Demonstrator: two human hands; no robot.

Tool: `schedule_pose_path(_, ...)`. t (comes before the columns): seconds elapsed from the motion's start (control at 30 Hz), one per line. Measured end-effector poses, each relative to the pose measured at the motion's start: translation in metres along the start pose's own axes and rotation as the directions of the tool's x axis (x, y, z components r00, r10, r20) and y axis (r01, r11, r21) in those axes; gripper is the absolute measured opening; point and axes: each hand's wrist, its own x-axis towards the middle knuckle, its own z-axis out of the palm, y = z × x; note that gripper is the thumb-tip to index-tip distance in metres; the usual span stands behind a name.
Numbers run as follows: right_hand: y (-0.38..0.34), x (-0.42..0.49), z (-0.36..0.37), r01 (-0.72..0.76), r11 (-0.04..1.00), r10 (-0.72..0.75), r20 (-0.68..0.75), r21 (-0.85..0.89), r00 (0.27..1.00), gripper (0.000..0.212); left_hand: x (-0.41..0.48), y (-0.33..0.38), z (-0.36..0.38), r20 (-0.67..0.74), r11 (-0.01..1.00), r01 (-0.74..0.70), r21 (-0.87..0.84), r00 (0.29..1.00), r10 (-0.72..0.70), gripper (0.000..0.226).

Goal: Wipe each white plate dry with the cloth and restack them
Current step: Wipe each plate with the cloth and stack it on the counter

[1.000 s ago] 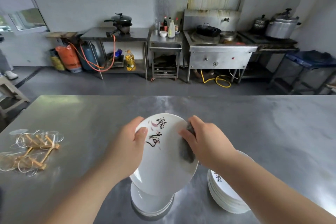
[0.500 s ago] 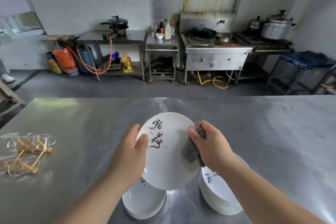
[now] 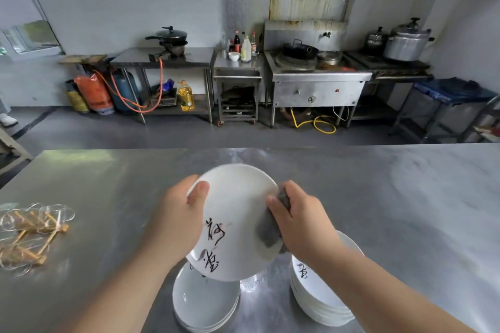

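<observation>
- White plate (image 3: 238, 205) is clasped at its rim by the left grip (image 3: 178, 220), above the desk (image 3: 108, 184).
- Grey cloth (image 3: 267, 230) is pinched onto the plate by the right grip (image 3: 304, 223).
- Low stack (image 3: 205, 304) and taller stack (image 3: 320, 295) are seen beneath the grips.

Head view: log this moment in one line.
step: wiping | left hand holds plate tilted | right hand grips cloth on plate | left stack, right stack on table

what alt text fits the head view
The left hand holds a white plate tilted over a steel table while the right hand holds a grey cloth against its edge. A low plate stack and a taller stack sit beneath.
</observation>
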Motion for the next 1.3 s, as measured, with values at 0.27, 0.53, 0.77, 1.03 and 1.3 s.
schedule_pose_path(0.27, -0.036, 0.03, -0.006, 0.407, 0.872, -0.424, -0.004, -0.271, 0.905, 0.023, -0.004, 0.021, 0.03, 0.139, 0.99, -0.137, 0.021, 0.981, 0.133, 0.032)
schedule_pose_path(0.53, 0.006, 0.019, -0.002, 0.045, 0.997, -0.05, -0.071, -0.062, 0.996, 0.015, -0.023, 0.003, 0.023, -0.071, 0.989, 0.078, -0.128, 0.994, -0.087, 0.044)
schedule_pose_path(0.77, -0.039, 0.04, -0.016, 0.555, 0.714, -0.518, 0.211, -0.427, 0.829, 0.03, -0.004, 0.012, 0.018, 0.226, 0.994, -0.057, -0.089, 0.971, 0.076, 0.025)
schedule_pose_path(1.03, -0.003, 0.027, 0.0, 0.059, 0.986, -0.061, -0.004, -0.158, 0.998, 0.027, -0.009, -0.004, 0.017, -0.078, 0.992, 0.078, -0.1, 0.993, -0.086, 0.056)
schedule_pose_path(1.3, -0.033, 0.05, -0.002, 0.377, 0.863, -0.4, 0.002, -0.336, 0.917, 0.024, -0.005, 0.007, 0.035, -0.031, 0.994, -0.032, -0.108, 0.999, 0.029, 0.037)
